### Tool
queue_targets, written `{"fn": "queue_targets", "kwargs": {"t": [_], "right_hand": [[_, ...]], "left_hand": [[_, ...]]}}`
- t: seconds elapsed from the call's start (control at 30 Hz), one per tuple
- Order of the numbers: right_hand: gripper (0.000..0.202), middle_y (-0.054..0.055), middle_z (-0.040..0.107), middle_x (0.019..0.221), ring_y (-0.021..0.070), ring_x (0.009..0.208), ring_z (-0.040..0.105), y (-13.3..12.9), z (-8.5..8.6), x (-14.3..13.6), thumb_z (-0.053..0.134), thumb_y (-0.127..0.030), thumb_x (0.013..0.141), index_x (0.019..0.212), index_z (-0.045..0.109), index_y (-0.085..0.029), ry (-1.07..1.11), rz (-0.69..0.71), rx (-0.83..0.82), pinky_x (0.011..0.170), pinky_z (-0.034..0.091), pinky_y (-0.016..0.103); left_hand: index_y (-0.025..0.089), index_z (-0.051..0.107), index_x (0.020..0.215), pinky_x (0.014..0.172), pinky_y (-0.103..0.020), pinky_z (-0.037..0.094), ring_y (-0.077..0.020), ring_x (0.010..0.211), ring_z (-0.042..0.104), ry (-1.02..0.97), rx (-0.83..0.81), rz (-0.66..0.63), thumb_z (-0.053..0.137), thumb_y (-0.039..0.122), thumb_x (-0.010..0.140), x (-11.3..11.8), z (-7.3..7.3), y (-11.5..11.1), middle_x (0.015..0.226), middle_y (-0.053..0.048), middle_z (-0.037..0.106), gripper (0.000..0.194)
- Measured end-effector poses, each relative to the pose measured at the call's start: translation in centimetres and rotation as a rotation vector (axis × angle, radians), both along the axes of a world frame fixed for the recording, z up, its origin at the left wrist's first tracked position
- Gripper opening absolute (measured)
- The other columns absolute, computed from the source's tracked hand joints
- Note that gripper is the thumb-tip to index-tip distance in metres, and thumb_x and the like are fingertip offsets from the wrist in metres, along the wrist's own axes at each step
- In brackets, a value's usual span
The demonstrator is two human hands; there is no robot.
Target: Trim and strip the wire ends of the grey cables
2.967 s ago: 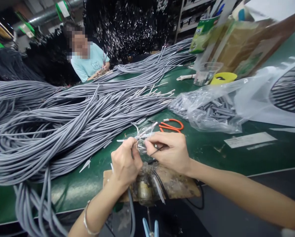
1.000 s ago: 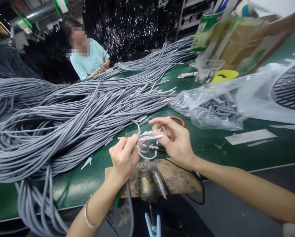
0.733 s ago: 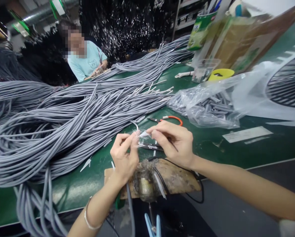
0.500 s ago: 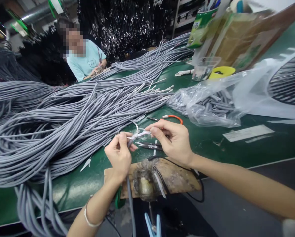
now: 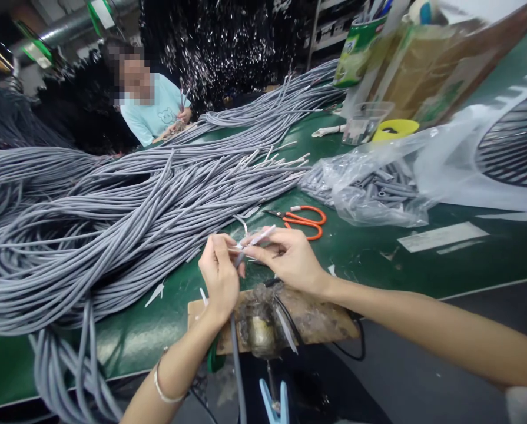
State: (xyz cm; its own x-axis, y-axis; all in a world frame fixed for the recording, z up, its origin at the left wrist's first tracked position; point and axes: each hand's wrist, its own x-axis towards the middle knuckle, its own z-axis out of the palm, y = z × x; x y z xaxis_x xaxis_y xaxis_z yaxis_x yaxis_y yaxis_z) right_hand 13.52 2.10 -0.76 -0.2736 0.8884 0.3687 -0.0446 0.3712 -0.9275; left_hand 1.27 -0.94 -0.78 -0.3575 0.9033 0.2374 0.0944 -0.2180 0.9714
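Observation:
A grey cable [image 5: 238, 365] runs up from below into my left hand [image 5: 220, 271], whose fingers are closed around it near its stripped end. My right hand [image 5: 292, 256] pinches the white inner strands [image 5: 262, 235] at that end, thumb against fingers, close beside the left fingertips. Just beyond the right hand lie orange-handled scissors [image 5: 305, 221] on the green table. Under both hands is a wooden board [image 5: 325, 318] bearing a small grimy metal device [image 5: 262, 333]. The exact spot where the fingers grip the strands is partly hidden.
Large bundles of grey cable [image 5: 126, 218] cover the table's left side. A clear bag of short grey tubes [image 5: 378, 188] lies at right, near a yellow lid [image 5: 395, 129], a plastic cup [image 5: 367, 121] and a fan [image 5: 514, 141]. Across the table sits a co-worker [image 5: 155, 112].
My right hand has moved left and slightly down, closer to my left hand, uncovering the orange scissor handles. My left hand has shifted slightly right. The white strands now angle up over the right fingers.

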Motion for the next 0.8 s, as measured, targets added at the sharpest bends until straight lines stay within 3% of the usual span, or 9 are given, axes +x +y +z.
{"fn": "queue_targets", "kwargs": {"t": [0.07, 0.17, 0.37, 0.53, 0.63, 0.73, 0.8], "right_hand": [[0.028, 0.005, 0.064, 0.067, 0.0106, 0.051, 0.053, 0.2, -0.1, 0.1, 0.063, -0.041, 0.078, 0.067, 0.065, -0.014, -0.029, -0.101, 0.083, 0.047, 0.041, 0.022], [0.029, 0.002, 0.059, 0.057, 0.0105, 0.050, 0.051, 0.5, 0.2, 0.5, 0.061, -0.036, 0.080, 0.060, 0.061, -0.015, -0.107, -0.209, 0.205, 0.048, 0.039, 0.022], [0.019, 0.001, 0.056, 0.059, 0.0087, 0.050, 0.046, 0.0, 0.9, 0.9, 0.055, -0.023, 0.083, 0.067, 0.060, -0.015, -0.120, -0.126, 0.444, 0.047, 0.037, 0.021], [0.018, -0.001, 0.052, 0.061, 0.0077, 0.049, 0.042, 0.6, 0.8, 0.7, 0.052, -0.028, 0.083, 0.069, 0.055, -0.016, -0.079, -0.084, 0.193, 0.044, 0.034, 0.020], [0.022, -0.003, 0.047, 0.060, 0.0071, 0.049, 0.039, 2.0, 0.9, 1.4, 0.054, -0.035, 0.081, 0.068, 0.050, -0.018, 0.060, -0.215, 0.028, 0.045, 0.034, 0.020], [0.024, -0.005, 0.043, 0.061, 0.0062, 0.046, 0.035, 2.5, 1.6, 2.3, 0.058, -0.041, 0.080, 0.074, 0.048, -0.020, 0.168, -0.451, 0.015, 0.044, 0.033, 0.020], [0.019, -0.004, 0.044, 0.061, 0.0068, 0.046, 0.036, 1.8, 2.0, 2.5, 0.056, -0.037, 0.082, 0.076, 0.050, -0.020, 0.044, -0.435, 0.128, 0.044, 0.032, 0.020]], "left_hand": [[0.016, 0.058, 0.080, 0.038, -0.017, 0.038, -0.0074, 0.043, 0.049, 0.114, 0.005, -0.075, 0.054, 0.059, 0.077, -0.1, -0.3, -0.2, 0.059, 0.002, 0.055, 0.043], [0.016, 0.064, 0.084, 0.053, -0.020, 0.045, -0.0121, 0.064, 0.057, 0.247, 0.001, -0.115, 0.066, 0.049, 0.072, -0.3, -0.3, -0.4, 0.074, -0.003, 0.062, 0.035], [0.014, 0.055, 0.064, 0.035, -0.016, 0.025, -0.0046, 0.039, 0.031, -0.029, -0.160, -0.317, 0.058, 0.058, 0.074, -0.1, 0.9, -0.8, 0.050, 0.004, 0.040, 0.045], [0.016, 0.045, 0.060, 0.035, -0.015, 0.019, -0.0025, 0.039, 0.021, -0.215, -0.176, -0.438, 0.060, 0.058, 0.072, 0.0, 1.4, -0.8, 0.049, 0.007, 0.029, 0.047], [0.016, 0.045, 0.060, 0.035, -0.014, 0.019, -0.0022, 0.039, 0.022, -0.222, -0.110, -0.383, 0.061, 0.057, 0.073, -0.1, 1.4, -0.7, 0.050, 0.007, 0.029, 0.046], [0.015, 0.047, 0.061, 0.035, -0.014, 0.019, -0.0022, 0.040, 0.023, -0.225, -0.046, -0.292, 0.062, 0.054, 0.074, -0.2, 1.3, -0.6, 0.050, 0.007, 0.029, 0.044], [0.015, 0.048, 0.062, 0.034, -0.014, 0.020, -0.0022, 0.040, 0.024, -0.219, -0.042, -0.257, 0.062, 0.054, 0.074, -0.3, 1.2, -0.5, 0.051, 0.007, 0.029, 0.043]]}}
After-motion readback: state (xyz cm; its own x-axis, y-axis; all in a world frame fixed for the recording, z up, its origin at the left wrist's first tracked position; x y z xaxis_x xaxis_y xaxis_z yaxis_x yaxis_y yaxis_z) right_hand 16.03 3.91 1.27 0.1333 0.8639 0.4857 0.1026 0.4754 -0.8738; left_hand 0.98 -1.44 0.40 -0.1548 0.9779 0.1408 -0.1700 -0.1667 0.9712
